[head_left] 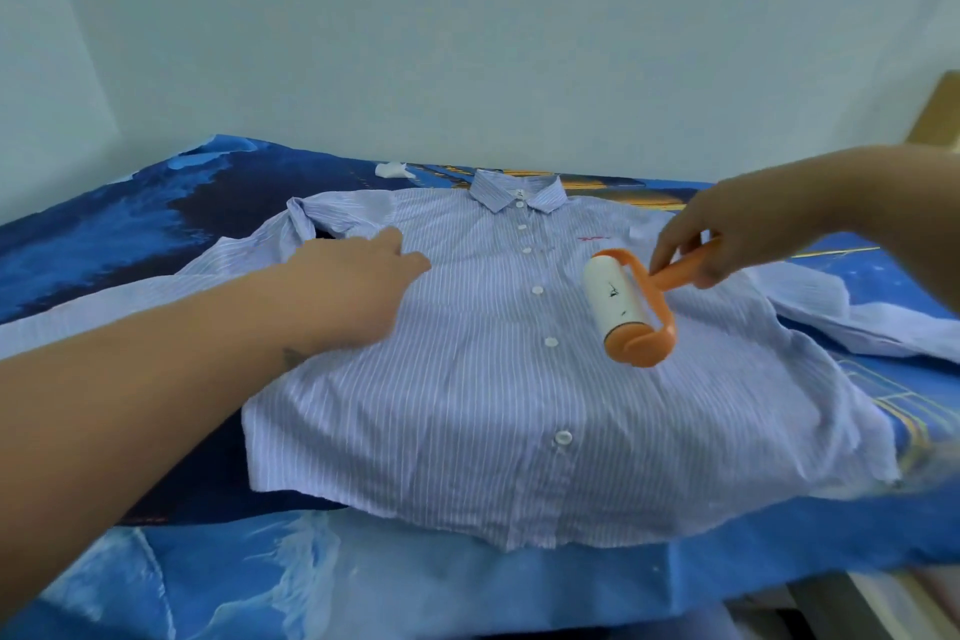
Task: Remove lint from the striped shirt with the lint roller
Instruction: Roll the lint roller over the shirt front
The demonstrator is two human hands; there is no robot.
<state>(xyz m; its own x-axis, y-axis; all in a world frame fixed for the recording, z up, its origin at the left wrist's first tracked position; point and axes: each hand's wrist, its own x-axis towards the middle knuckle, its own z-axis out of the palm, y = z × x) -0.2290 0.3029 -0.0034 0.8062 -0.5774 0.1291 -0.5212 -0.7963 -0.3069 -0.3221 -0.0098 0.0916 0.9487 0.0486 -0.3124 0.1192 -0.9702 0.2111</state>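
Observation:
A pale blue striped shirt (467, 395) lies flat and buttoned, front up, collar at the far side. My right hand (727, 229) grips the orange handle of the lint roller (618, 301), whose white sticky drum rests on the shirt's right chest, beside the button line. A few dark specks show on the drum. My left hand (353, 281) lies flat with fingers spread on the shirt's left shoulder area, pressing the cloth down.
The shirt rests on a surface covered with a blue patterned cloth (156, 224) that hangs over the near edge. A small white scrap (394, 169) lies beyond the collar. A pale wall stands behind; a wooden edge (935, 114) shows at far right.

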